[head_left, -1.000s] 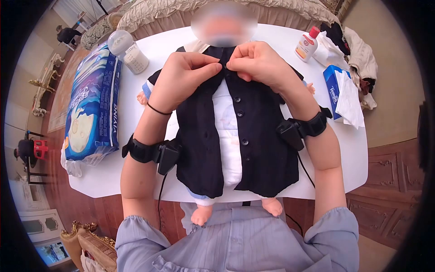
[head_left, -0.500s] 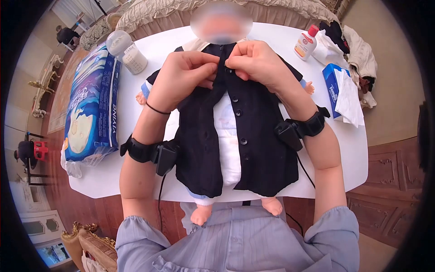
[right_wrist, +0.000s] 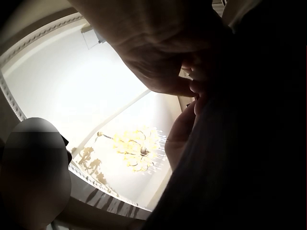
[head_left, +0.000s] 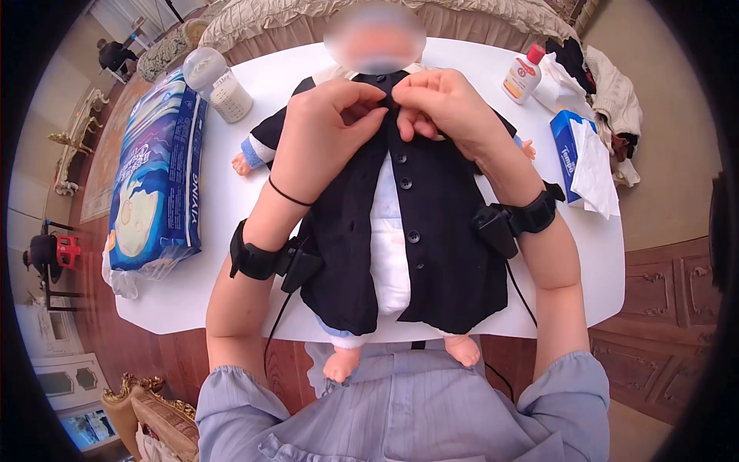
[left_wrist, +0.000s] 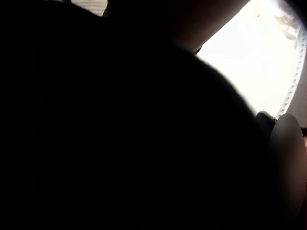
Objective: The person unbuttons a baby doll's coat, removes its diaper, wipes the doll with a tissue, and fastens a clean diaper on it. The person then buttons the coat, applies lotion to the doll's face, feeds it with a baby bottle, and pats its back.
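A baby doll (head_left: 462,350) lay on its back along the middle of the white surface (head_left: 603,266), its head at the far edge and its feet past the near one. It wore a black button-front top (head_left: 454,231), brought together at the neck and parted below, so that a white diaper (head_left: 391,269) showed between the two edges; dark buttons (head_left: 406,184) ran down the right-hand edge. Both of the person's hands were up at the doll's neck. The right hand (head_left: 453,108) had its grip drawn into a pinch on the top's front edge, with the lower fingers bent underneath. The left hand (head_left: 327,123) came in just beside it, forefinger and thumb bent, a narrow gap between their tips; I could not tell whether that grip had hold of any cloth. To the left, a blue diaper pack (head_left: 154,177) lay just beside a baby bottle (head_left: 231,98). At far right stood a red-capped bottle (head_left: 523,75), and nearer, a blue Tempo tissue pack (head_left: 564,158) with white tissue (head_left: 593,173) hanging out. A bed (head_left: 292,32) with a ruffled skirt stood past the far edge
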`<act>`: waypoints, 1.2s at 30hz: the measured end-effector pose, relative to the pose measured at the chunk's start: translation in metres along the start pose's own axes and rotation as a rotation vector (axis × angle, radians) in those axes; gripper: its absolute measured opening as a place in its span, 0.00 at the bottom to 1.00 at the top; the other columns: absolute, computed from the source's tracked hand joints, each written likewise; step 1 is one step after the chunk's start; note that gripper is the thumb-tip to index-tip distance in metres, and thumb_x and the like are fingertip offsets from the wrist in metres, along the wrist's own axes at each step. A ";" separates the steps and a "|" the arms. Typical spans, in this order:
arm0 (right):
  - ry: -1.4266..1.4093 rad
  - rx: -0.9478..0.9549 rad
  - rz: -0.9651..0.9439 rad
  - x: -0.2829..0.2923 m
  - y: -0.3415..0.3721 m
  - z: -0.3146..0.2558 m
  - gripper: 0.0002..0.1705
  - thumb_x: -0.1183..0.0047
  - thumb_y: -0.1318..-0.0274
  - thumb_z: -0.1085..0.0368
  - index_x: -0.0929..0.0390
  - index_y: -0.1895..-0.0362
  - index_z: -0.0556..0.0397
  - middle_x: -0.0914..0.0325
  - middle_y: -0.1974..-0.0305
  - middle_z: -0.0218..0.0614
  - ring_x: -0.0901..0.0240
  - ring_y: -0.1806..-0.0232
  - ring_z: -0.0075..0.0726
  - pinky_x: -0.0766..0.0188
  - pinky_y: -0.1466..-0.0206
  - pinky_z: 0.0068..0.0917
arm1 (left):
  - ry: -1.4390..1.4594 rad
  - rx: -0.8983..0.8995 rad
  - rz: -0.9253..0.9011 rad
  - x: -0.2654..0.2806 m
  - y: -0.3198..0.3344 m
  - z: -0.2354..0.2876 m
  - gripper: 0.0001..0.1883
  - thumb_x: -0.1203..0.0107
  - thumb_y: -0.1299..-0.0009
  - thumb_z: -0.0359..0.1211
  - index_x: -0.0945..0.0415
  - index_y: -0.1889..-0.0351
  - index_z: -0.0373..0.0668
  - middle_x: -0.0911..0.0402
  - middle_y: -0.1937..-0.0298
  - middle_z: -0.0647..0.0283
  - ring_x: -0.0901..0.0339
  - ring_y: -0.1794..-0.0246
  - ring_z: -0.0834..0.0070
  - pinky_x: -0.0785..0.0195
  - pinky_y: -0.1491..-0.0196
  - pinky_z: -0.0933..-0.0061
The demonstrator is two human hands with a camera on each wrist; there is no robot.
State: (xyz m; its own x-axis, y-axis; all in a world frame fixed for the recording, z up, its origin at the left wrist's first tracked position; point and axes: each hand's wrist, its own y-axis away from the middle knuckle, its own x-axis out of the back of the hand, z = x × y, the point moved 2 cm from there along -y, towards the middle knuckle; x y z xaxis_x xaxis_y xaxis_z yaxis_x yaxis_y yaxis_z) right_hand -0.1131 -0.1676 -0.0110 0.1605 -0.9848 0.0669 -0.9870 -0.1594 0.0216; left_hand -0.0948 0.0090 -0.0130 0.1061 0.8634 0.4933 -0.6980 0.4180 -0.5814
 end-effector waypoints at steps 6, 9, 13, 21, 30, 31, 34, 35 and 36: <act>0.161 0.079 -0.011 -0.004 0.002 -0.001 0.09 0.44 0.41 0.62 0.20 0.67 0.54 0.24 0.81 0.26 0.39 0.83 0.10 0.49 0.80 0.11 | -0.097 -0.102 0.014 0.001 -0.001 0.007 0.08 0.36 0.40 0.27 0.17 0.62 0.37 0.16 0.70 0.57 0.19 0.75 0.72 0.27 0.67 0.76; 0.138 0.066 0.000 -0.002 0.000 0.002 0.08 0.43 0.41 0.62 0.20 0.65 0.54 0.24 0.80 0.25 0.39 0.83 0.10 0.49 0.80 0.10 | -0.077 -0.021 -0.005 0.004 -0.002 0.003 0.06 0.36 0.39 0.28 0.18 0.66 0.35 0.16 0.72 0.58 0.20 0.76 0.71 0.28 0.68 0.76; 0.100 0.087 0.020 0.000 -0.003 0.003 0.10 0.44 0.40 0.61 0.20 0.62 0.55 0.25 0.80 0.24 0.40 0.83 0.10 0.49 0.80 0.10 | -0.064 0.070 -0.039 0.008 -0.003 0.000 0.10 0.38 0.34 0.33 0.19 0.69 0.33 0.18 0.76 0.59 0.22 0.78 0.75 0.30 0.71 0.77; 0.396 0.203 -0.015 0.011 0.017 -0.032 0.13 0.49 0.35 0.61 0.19 0.58 0.58 0.25 0.79 0.26 0.36 0.80 0.12 0.42 0.76 0.12 | -0.125 0.230 -0.346 0.018 0.001 0.025 0.19 0.34 0.37 0.43 0.21 0.66 0.32 0.23 0.76 0.68 0.30 0.76 0.85 0.37 0.73 0.80; 0.919 0.251 0.177 -0.009 0.031 -0.016 0.13 0.44 0.44 0.56 0.16 0.66 0.52 0.18 0.72 0.39 0.19 0.67 0.44 0.25 0.61 0.36 | 0.104 0.438 -0.498 0.025 -0.002 0.017 0.10 0.38 0.33 0.33 0.20 0.66 0.33 0.26 0.74 0.76 0.34 0.75 0.92 0.41 0.75 0.85; 0.944 0.265 0.186 -0.013 0.030 -0.015 0.13 0.44 0.45 0.56 0.16 0.66 0.51 0.18 0.72 0.38 0.19 0.67 0.44 0.25 0.61 0.36 | 0.112 0.392 -0.503 0.023 -0.002 0.012 0.10 0.37 0.33 0.33 0.20 0.64 0.34 0.26 0.73 0.77 0.35 0.76 0.93 0.44 0.77 0.86; 0.905 0.410 0.206 -0.014 0.027 -0.004 0.09 0.42 0.47 0.62 0.20 0.68 0.55 0.26 0.83 0.32 0.28 0.80 0.33 0.34 0.73 0.31 | 0.161 0.384 -0.526 0.023 -0.001 0.005 0.10 0.36 0.34 0.33 0.19 0.62 0.34 0.24 0.73 0.77 0.34 0.77 0.93 0.43 0.78 0.87; 0.893 0.381 0.190 -0.014 0.027 -0.004 0.09 0.42 0.47 0.62 0.20 0.67 0.55 0.26 0.83 0.32 0.28 0.80 0.33 0.34 0.73 0.31 | 0.161 0.384 -0.525 0.024 0.000 0.004 0.10 0.36 0.34 0.33 0.19 0.62 0.34 0.24 0.73 0.77 0.34 0.77 0.93 0.43 0.78 0.87; 0.882 0.352 0.174 -0.014 0.027 -0.004 0.09 0.42 0.47 0.62 0.20 0.67 0.54 0.26 0.83 0.32 0.28 0.80 0.32 0.34 0.73 0.31 | 0.219 0.421 -0.496 0.026 0.000 0.003 0.11 0.37 0.34 0.34 0.19 0.62 0.34 0.23 0.74 0.74 0.31 0.76 0.91 0.39 0.77 0.86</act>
State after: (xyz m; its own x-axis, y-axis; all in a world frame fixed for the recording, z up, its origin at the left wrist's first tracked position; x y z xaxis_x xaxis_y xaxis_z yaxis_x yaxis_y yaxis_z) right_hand -0.1425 -0.1577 -0.0075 -0.1798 -0.6130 0.7693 -0.9215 -0.1688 -0.3498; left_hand -0.0940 0.0304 0.0014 0.5939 0.6538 0.4688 -0.7410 0.6715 0.0022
